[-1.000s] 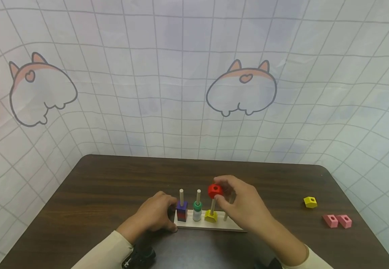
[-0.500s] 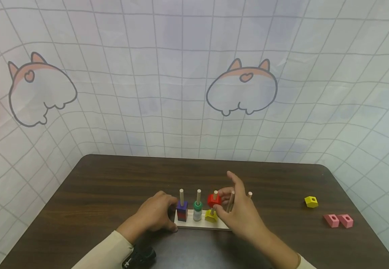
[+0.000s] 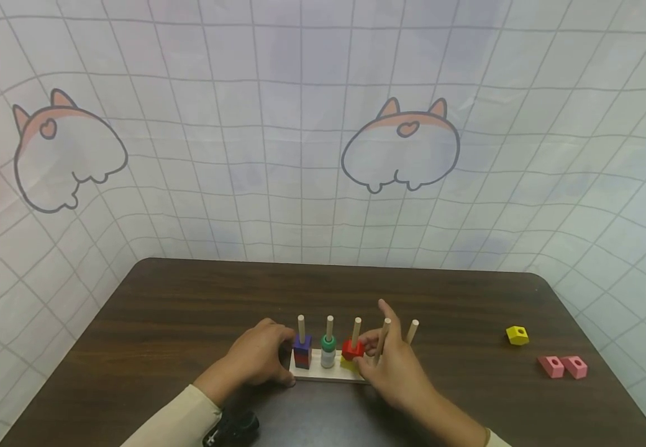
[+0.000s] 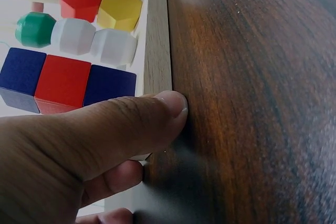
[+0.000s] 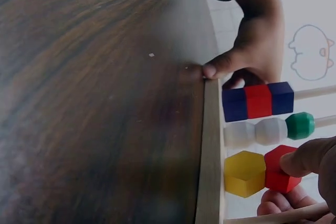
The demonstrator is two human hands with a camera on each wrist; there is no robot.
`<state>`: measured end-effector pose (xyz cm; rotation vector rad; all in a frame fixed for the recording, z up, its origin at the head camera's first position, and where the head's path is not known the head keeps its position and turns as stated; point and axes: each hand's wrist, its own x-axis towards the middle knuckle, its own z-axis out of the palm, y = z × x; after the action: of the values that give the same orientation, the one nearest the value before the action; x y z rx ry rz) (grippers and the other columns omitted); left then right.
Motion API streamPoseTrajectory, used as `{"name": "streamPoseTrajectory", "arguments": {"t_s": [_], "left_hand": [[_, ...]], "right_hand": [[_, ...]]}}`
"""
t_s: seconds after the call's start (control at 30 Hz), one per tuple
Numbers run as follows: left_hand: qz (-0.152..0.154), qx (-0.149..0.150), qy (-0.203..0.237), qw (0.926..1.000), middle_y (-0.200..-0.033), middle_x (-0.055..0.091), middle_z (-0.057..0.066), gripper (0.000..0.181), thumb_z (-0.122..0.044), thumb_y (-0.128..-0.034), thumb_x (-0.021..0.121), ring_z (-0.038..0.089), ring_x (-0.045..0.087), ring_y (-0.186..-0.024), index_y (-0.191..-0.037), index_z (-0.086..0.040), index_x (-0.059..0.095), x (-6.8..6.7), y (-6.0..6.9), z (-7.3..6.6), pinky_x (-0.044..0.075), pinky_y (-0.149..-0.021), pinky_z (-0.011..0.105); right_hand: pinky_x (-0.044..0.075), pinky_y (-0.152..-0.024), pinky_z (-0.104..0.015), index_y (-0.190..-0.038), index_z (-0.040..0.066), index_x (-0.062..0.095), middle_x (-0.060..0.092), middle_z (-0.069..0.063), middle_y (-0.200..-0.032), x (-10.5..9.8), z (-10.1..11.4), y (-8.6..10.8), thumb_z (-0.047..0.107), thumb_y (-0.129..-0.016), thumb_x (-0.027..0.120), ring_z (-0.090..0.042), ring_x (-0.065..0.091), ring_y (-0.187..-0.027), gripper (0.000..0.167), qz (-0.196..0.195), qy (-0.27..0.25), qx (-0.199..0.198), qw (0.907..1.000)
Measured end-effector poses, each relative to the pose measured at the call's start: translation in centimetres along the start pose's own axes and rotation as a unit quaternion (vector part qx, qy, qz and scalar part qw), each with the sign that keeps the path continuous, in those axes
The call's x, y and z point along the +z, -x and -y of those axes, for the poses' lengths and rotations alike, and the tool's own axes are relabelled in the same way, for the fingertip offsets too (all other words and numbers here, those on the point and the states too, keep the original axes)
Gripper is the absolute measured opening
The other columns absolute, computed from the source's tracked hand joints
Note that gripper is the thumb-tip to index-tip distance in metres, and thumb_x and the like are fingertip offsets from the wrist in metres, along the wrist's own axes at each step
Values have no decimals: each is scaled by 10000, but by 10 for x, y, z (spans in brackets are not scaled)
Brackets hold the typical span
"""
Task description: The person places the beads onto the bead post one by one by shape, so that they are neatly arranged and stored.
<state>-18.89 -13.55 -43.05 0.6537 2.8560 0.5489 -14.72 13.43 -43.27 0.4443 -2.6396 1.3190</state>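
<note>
A wooden peg stand lies near the table's front, with several upright pegs. My left hand holds its left end, thumb along the front edge. On the first peg sit a blue, a red and another blue cube. The second carries two white beads under a green bead. My right hand pinches a red faceted block between thumb and fingers. That block is on the third peg, directly on a yellow faceted block. The right hand partly hides the two bare pegs at the right.
On the dark table, to the right, lie a yellow block and two pink blocks side by side. A white grid-patterned curtain surrounds the table's back and sides.
The right hand has moved down with the red block, from the top of the third peg to the yellow block. The left hand has stayed at the stand's end.
</note>
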Motion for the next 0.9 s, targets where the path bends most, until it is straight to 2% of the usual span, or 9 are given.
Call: {"name": "streamPoseTrajectory", "arguments": {"t_s": [0.13,0.27,0.47,0.57,0.73,0.9], "left_hand": [[-2,-27,22,10000,-908,647,-93,510,-367,-544,996,227,564,-1021,-892,-207,660,0,0,0,508,-764,446],[-12,-7,51,10000,-917,650,-89,513,-363,-546,997,229,564,-1026,-896,-203,658,0,0,0,509,-762,444],[-1,-14,41,10000,-939,660,-80,524,-370,-544,998,236,567,-1040,-914,-202,668,-1,0,-1,516,-776,454],[-13,-34,59,10000,-935,657,-76,525,-363,-540,999,238,566,-1036,-913,-199,668,-2,1,-1,515,-773,457],[-4,-42,56,10000,-938,656,-74,519,-361,-545,995,239,565,-1039,-913,-197,667,-1,1,-1,513,-772,456],[11,-44,88,10000,-939,654,-72,512,-356,-548,996,241,566,-1042,-909,-206,666,-1,1,-1,515,-776,463]], "right_hand": [[573,-840,-322,-1557,-8,127,707,-43,-1063,1,-3,2,-68,-767,837,-184,713,-919,1065,-54,56,-179,9998],[561,-898,-408,-1552,-18,148,708,-110,-1187,1,-5,5,-24,-800,840,-260,718,-1044,1023,72,219,-275,9994],[482,-998,-546,-1564,-48,119,600,-215,-1384,-5,-11,17,86,-859,822,-388,632,-1192,1004,640,644,-177,9957],[493,-982,-531,-1574,-52,88,546,-263,-1428,-9,-14,23,106,-874,809,-391,634,-1186,1017,950,799,-219,9920],[518,-945,-500,-1535,-86,176,537,-286,-1425,-19,-18,33,147,-893,797,-365,654,-1164,923,1307,901,-311,9868],[514,-948,-516,-1561,-13,175,556,-228,-1435,-31,-24,41,210,-928,772,-323,652,-1185,898,1580,850,-247,9835]]}}
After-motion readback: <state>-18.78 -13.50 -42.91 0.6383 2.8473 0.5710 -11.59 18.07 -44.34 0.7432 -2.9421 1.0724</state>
